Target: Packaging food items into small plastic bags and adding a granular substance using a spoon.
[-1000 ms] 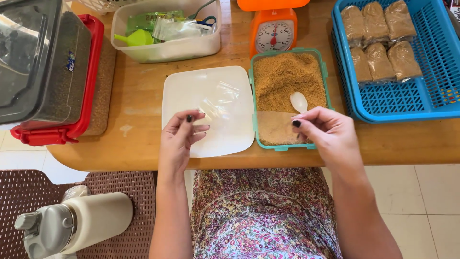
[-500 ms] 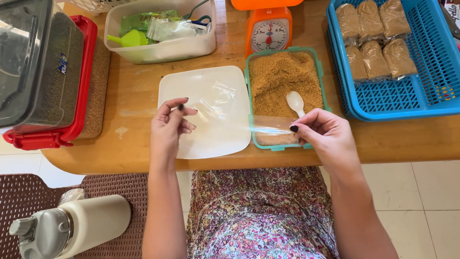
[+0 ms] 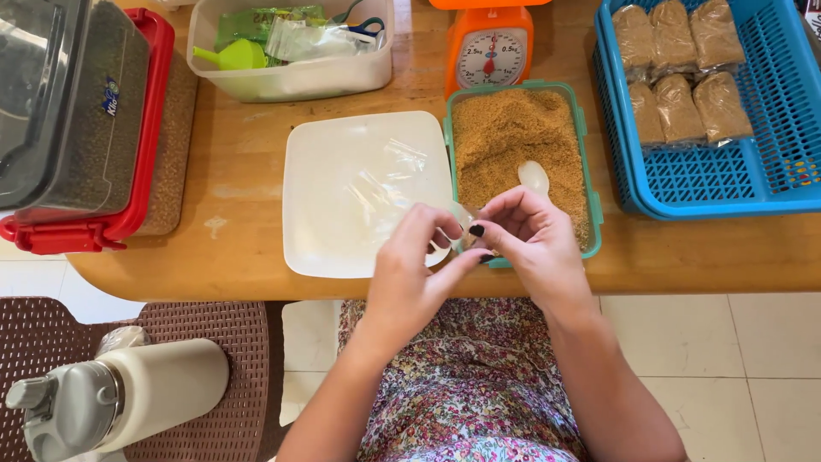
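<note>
While a dark, red-rimmed storage box (image 3: 73, 120) sits at ten o'clock on the wooden table (image 3: 239, 171) and a clear tub (image 3: 291, 73) of packets and a green scoop stands at eleven, the square white plate (image 3: 342, 205) lies left of centre with loose clear bags (image 3: 389, 175) on it. Just past the plate's lower right corner, the left hand (image 3: 410, 278) and the right hand (image 3: 526, 248) meet at about six o'clock from the table's middle, both pinching a small clear plastic bag (image 3: 457, 224) between thumb and fingertips; the bag is mostly hidden by the fingers, so whether its mouth is parted cannot be told. It appears that the step in hand is opening the bag for filling. Behind the hands, the green-rimmed container (image 3: 586, 171) of brown granules holds a white spoon (image 3: 534, 178), with an orange kitchen scale (image 3: 487, 56) at twelve o'clock. At two o'clock, a blue basket (image 3: 727, 180) holds filled, sealed bags (image 3: 680, 73). The next move likely calls for one hand keeping the mouth open while the other frees itself for the spoon.
</note>
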